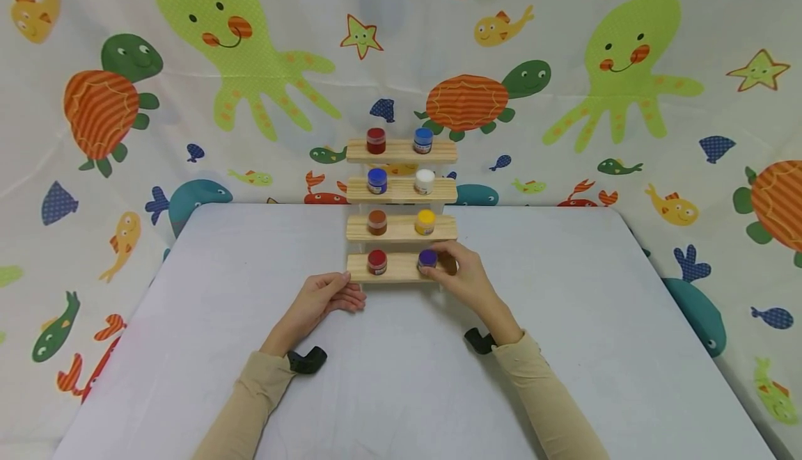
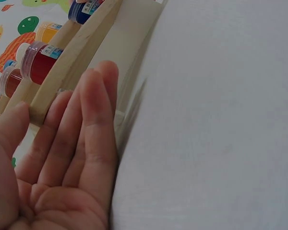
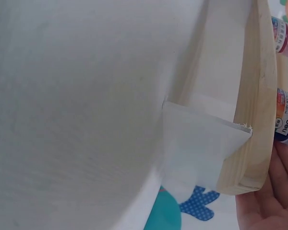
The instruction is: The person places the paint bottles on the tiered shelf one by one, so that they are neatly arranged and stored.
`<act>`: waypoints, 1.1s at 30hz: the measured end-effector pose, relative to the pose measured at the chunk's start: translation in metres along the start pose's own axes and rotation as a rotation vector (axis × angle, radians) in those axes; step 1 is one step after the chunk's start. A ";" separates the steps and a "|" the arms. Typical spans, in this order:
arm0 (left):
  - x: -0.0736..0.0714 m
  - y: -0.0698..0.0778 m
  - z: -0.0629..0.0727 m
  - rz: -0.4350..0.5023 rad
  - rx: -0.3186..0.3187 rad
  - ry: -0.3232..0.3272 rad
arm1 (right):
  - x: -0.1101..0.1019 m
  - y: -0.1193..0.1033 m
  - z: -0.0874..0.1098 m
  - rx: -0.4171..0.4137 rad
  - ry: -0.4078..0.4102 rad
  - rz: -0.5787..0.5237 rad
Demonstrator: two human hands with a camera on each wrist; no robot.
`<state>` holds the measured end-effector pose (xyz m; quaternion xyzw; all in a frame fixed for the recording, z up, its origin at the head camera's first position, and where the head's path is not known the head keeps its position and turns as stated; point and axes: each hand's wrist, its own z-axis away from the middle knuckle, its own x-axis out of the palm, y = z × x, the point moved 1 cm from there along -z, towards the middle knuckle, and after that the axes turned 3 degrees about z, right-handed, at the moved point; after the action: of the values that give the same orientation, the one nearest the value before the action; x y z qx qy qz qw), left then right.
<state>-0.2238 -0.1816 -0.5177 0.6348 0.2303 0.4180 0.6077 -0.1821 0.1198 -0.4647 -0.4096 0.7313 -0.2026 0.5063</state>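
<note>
A stepped rack of wooden shelves [image 1: 401, 271] stands at the back of the table, two paint jars on each step. My right hand [image 1: 466, 275] holds the purple paint jar [image 1: 428, 259] at the right of the lowest shelf, thumb in front and fingers behind. That jar's labelled side [image 3: 284, 117] shows at the board's edge in the right wrist view. At the left end of the same shelf, my left hand [image 1: 322, 296] pinches the board [image 2: 69, 64], thumb at its end and fingers beneath. A red paint jar [image 1: 377, 262] sits close to that hand.
Higher steps hold brown [image 1: 377, 223], yellow [image 1: 425, 222], blue [image 1: 377, 181], white [image 1: 424, 181], dark red [image 1: 376, 140] and lighter blue [image 1: 422, 140] jars. Clear side supports [image 3: 201, 139] carry the boards. A sea-animal curtain [image 1: 401, 91] hangs behind the white-covered table [image 1: 564, 293].
</note>
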 end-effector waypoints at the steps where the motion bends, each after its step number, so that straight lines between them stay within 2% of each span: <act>1: 0.000 0.000 0.000 0.002 0.000 -0.001 | 0.000 0.000 0.000 0.001 0.000 0.001; 20: -0.001 0.001 0.000 -0.006 0.003 0.009 | -0.001 0.000 -0.002 0.026 -0.014 0.003; 25: 0.000 0.001 0.000 -0.002 -0.001 0.015 | -0.007 -0.003 -0.001 0.004 -0.040 0.023; 29: 0.000 0.001 0.000 0.001 -0.009 0.017 | -0.015 -0.004 0.000 0.001 -0.067 -0.011; 33: 0.000 0.001 -0.001 -0.004 -0.021 0.025 | -0.025 -0.002 0.000 -0.033 -0.025 -0.037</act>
<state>-0.2243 -0.1809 -0.5170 0.6227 0.2348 0.4270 0.6122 -0.1779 0.1391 -0.4489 -0.4338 0.7204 -0.1946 0.5049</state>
